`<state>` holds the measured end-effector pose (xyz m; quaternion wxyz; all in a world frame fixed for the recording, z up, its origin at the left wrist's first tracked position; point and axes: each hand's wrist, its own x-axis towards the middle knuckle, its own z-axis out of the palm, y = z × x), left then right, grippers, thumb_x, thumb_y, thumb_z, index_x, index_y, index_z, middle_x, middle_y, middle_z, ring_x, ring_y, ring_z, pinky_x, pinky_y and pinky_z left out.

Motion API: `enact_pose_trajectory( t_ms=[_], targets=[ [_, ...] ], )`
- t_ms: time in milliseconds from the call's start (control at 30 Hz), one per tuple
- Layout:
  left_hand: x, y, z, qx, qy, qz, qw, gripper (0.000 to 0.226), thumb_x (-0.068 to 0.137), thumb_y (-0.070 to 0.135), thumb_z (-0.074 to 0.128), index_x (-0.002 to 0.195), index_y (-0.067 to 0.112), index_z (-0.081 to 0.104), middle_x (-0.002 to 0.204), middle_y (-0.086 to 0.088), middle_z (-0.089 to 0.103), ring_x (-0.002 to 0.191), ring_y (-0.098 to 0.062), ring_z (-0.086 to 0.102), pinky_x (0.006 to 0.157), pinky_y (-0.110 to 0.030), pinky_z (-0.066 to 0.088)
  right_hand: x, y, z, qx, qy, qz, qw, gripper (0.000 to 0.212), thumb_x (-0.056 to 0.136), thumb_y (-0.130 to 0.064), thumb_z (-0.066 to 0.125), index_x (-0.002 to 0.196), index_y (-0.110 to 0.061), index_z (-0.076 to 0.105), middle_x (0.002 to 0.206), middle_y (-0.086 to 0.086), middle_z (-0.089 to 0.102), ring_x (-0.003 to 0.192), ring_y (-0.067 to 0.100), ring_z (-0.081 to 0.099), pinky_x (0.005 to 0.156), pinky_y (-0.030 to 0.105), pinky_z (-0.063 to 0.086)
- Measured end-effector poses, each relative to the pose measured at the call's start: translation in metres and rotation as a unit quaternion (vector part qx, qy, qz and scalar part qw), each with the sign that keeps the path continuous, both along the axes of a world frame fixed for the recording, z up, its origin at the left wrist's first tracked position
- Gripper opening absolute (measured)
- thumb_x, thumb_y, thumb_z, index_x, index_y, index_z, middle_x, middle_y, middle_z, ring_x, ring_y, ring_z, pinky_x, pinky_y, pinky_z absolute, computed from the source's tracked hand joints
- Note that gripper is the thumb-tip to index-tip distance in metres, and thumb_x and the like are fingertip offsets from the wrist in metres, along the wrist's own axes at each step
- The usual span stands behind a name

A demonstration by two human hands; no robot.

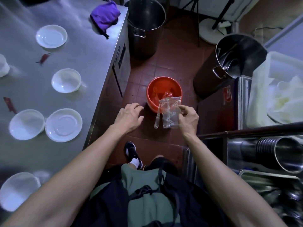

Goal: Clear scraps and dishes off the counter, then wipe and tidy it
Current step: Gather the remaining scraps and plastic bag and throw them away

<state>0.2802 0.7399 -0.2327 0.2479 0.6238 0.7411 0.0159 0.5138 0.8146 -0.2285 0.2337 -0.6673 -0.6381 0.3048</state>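
Right hand [188, 118] pinches a clear printed plastic wrapper [168, 113] over the red bucket [164, 95]; left hand [127, 116] spread, holding nothing, beside the tabletop [91, 63]

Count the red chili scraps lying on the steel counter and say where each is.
2. One chili lies between the far saucer and the middle bowl. The other chili lies near the counter's left edge, above the lidded bowl. More may lie out of frame.
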Motion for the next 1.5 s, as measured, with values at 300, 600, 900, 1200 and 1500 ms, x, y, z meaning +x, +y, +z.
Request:
enact_pose_trajectory(
  t_ms=[300,600,900,1200,1500],
  targets=[
    [-0.017,0.075,-0.009,-0.028,-0.009,-0.047,0.998,0.045,0.097,0.04,0.051,0.139,0.023,0.051,0.144,0.001,0.046,0.129,-0.026,0.044,0.102,-0.046,0.042,-0.008,0.058,-0.014,-0.018,-0.007,-0.055,0.998,0.033,0.087,-0.004,0.06,0.117,-0.01,0.071,0.112,0.006,0.069,0.097,0.017,0.066,0.096,0.032,0.053],
    [-0.008,0.171,-0.018,-0.075,0.006,-0.056,0.996,0.044,0.097,0.037,0.052,0.139,0.024,0.051,0.147,0.001,0.045,0.133,-0.024,0.041,0.106,-0.045,0.04,0.005,0.152,-0.05,-0.042,-0.003,-0.058,0.997,0.033,0.089,-0.006,0.061,0.121,-0.006,0.068,0.118,0.008,0.065,0.105,0.019,0.063,0.101,0.035,0.049],
    [0.009,0.252,-0.04,-0.108,-0.003,-0.048,0.993,0.044,0.097,0.037,0.053,0.138,0.022,0.053,0.146,0.001,0.048,0.134,-0.023,0.041,0.108,-0.046,0.039,0.016,0.23,-0.091,-0.097,-0.008,-0.024,0.995,0.038,0.092,-0.006,0.058,0.129,-0.008,0.062,0.124,0.005,0.058,0.113,0.017,0.056,0.103,0.023,0.041],
    [0.007,0.287,-0.09,-0.181,-0.027,-0.017,0.983,0.044,0.097,0.033,0.054,0.139,0.021,0.053,0.145,0.001,0.048,0.133,-0.025,0.041,0.106,-0.046,0.04,0.015,0.263,-0.136,-0.14,-0.031,0.016,0.99,0.043,0.096,-0.009,0.055,0.139,-0.01,0.054,0.135,0.002,0.05,0.118,0.009,0.051,0.105,0.019,0.039],
    [-0.007,0.318,-0.171,-0.23,-0.044,-0.057,0.971,0.045,0.097,0.033,0.053,0.14,0.022,0.051,0.146,0.001,0.047,0.133,-0.026,0.041,0.105,-0.047,0.04,-0.006,0.297,-0.215,-0.165,-0.072,0.038,0.983,0.048,0.094,-0.005,0.054,0.143,-0.009,0.051,0.137,0.005,0.047,0.123,0.016,0.05,0.102,0.015,0.032]
  ],
)
